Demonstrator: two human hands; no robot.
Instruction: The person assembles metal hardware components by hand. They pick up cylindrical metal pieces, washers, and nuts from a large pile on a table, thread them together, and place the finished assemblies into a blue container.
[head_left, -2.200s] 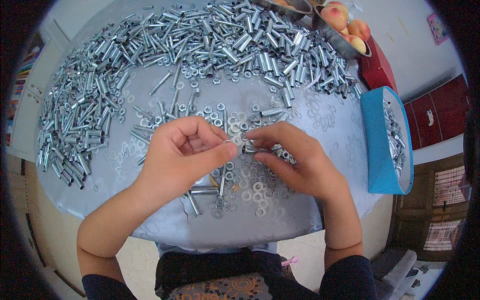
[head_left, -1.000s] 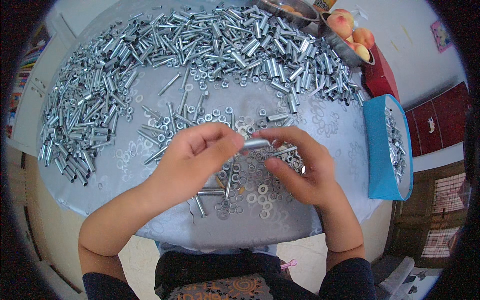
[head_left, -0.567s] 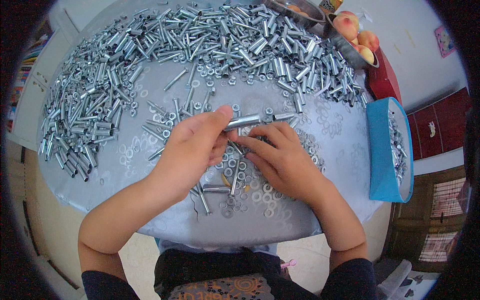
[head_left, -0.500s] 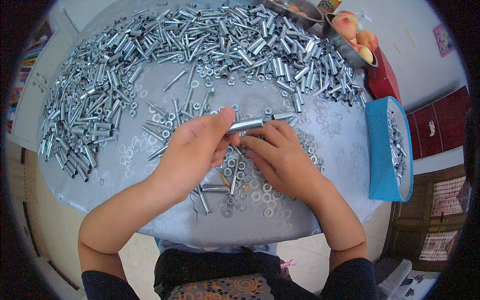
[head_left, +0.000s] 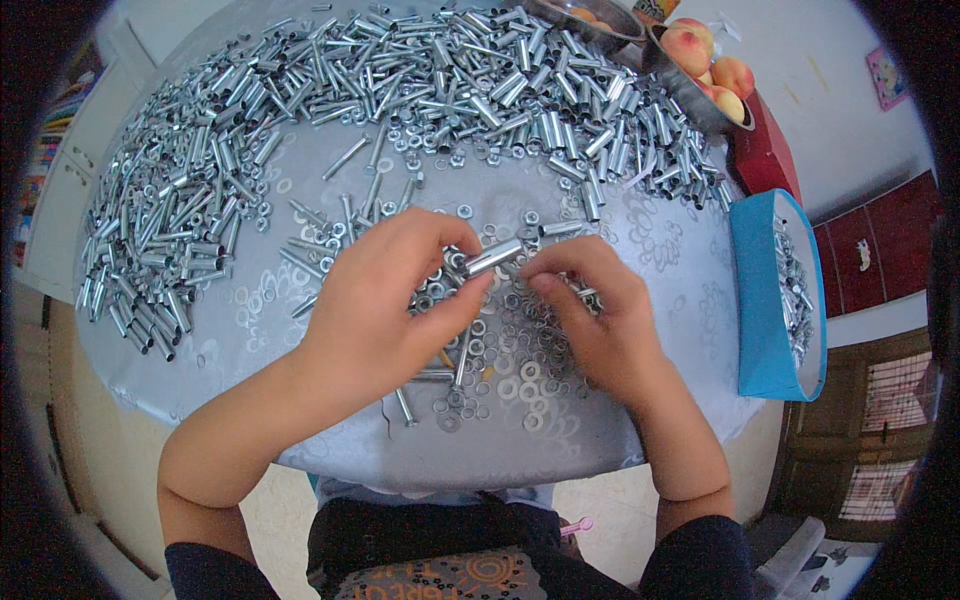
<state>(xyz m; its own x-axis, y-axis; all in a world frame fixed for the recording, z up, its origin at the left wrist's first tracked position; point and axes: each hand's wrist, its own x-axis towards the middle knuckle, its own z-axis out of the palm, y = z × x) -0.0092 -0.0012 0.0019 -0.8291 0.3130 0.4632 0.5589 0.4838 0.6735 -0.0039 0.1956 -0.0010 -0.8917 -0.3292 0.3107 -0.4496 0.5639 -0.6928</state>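
A: Where does the metal sleeve (head_left: 492, 257) lie with respect to the hands?

B: It sits between them, above the round table (head_left: 660, 300). The left hand (head_left: 385, 300) pinches its nearer end between thumb and fingers; its far end points toward the right hand (head_left: 590, 320), whose fingertips (head_left: 540, 283) meet it from the other side. The sleeve is tilted, its right end slightly higher.

A: What surrounds the sleeve?

B: Directly beneath it, washers and nuts (head_left: 510, 375) lie scattered on the table, with several bolts (head_left: 405, 405) among them. Beyond the sleeve, a broad heap of sleeves (head_left: 470, 90) curves along the table's far edge and down its left side. To the right of the sleeve, at the table's rim, stands a blue box (head_left: 765, 300) containing more metal parts. Past the heap, at the far right, a metal bowl of peaches (head_left: 715, 70) rests beside a red cabinet (head_left: 765, 160).

A: Does anything stand in the way?

B: The left thumb covers the sleeve's near end; both palms hide part of the washers below.

A: How are the hands set?

B: The left hand is clamped on the sleeve. The right hand's fingers are drawn together at the sleeve's far end, but whether they grip the sleeve itself or a small part on it cannot be told.
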